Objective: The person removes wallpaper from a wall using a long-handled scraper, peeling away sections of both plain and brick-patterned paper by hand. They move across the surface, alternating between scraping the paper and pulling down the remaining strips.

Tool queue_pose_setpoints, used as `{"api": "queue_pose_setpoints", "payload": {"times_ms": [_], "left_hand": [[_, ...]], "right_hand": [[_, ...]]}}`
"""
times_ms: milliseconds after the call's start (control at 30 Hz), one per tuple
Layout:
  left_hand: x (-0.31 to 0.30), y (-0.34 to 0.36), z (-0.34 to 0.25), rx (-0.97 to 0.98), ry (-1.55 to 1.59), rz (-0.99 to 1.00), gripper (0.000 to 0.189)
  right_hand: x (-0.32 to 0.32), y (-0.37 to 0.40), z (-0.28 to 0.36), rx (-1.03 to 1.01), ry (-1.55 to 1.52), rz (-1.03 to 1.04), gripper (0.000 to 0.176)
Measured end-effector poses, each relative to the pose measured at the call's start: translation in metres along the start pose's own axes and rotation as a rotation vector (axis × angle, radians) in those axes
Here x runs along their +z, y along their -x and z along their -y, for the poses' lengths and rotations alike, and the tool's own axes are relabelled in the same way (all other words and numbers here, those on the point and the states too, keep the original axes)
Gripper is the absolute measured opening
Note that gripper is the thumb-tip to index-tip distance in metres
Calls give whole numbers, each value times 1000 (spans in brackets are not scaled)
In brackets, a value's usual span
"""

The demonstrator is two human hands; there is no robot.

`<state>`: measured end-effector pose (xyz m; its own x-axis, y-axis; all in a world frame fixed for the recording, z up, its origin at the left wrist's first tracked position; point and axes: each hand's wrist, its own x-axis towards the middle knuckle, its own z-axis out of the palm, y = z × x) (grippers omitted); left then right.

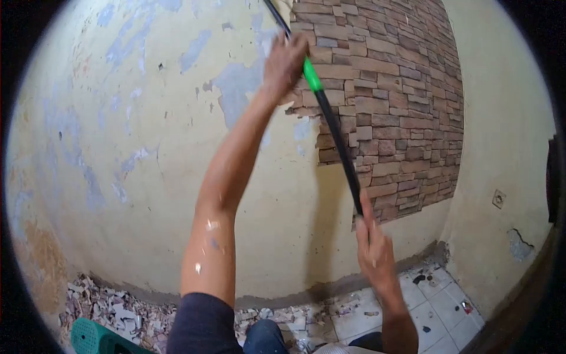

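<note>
A long black pole [337, 133] with a green collar slants from the top centre down to the right in front of the wall. Wrapped round its upper part, just above the green collar, is my left hand [285, 61]. Lower down, my right hand [375, 248] grips the pole's bottom end, slightly blurred. The pole's top end lies beyond the frame. Behind it, brick-patterned wall covering [407, 100] has a ragged, torn left edge. Pale flakes stick to my left forearm.
The yellowish wall [265, 206] shows peeled grey patches. Torn scraps [118, 310] lie along its foot. A green plastic stool or similar object [97, 336] is at the lower left. White floor tiles [433, 321] show at lower right, and a socket [499, 199] is on the right wall.
</note>
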<state>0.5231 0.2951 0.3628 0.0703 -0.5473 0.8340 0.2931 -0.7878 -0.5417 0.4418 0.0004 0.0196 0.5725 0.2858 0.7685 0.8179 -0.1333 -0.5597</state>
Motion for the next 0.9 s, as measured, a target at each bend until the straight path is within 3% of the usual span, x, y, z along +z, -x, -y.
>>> {"api": "queue_pose_setpoints", "payload": {"times_ms": [133, 167, 200, 267, 300, 333, 400, 467, 533, 633, 733, 800, 900], "left_hand": [[-11, 77, -91, -39, 215, 53, 33], [-14, 79, -94, -32, 201, 129, 53], [-14, 74, -94, -26, 202, 131, 53], [-17, 63, -88, -197, 358, 24, 86], [-15, 70, -75, -228, 413, -26, 110], [-24, 77, -64, -231, 413, -25, 110], [-48, 101, -40, -453, 170, 253, 111], [-48, 149, 0, -441, -109, 286, 110], [-54, 186, 31, -530, -212, 463, 108], [-60, 231, 45, -698, -159, 610, 110], [-61, 249, 49, -637, -140, 581, 112], [-66, 245, 51, -640, -144, 587, 114], [-75, 243, 57, -580, -93, 609, 114]], "right_hand": [[20, 86, -58, 98, 54, 20, 59], [19, 90, -58, 90, 84, 13, 59], [18, 87, -59, 92, 80, 10, 59], [8, 63, -49, 37, 173, -27, 57], [-2, 39, -36, -87, 133, -115, 55], [-15, 4, -24, -167, 135, -134, 54], [-46, -69, 21, -233, 139, -159, 51], [-76, -142, 55, -327, 190, -130, 51], [-83, -167, 64, -272, 181, -113, 52], [-78, -149, 46, -249, 150, -87, 53], [-56, -87, 3, -245, 157, -132, 53], [-46, -34, -20, -36, 87, -42, 53], [-38, -22, -21, -65, 93, -59, 54]]}}
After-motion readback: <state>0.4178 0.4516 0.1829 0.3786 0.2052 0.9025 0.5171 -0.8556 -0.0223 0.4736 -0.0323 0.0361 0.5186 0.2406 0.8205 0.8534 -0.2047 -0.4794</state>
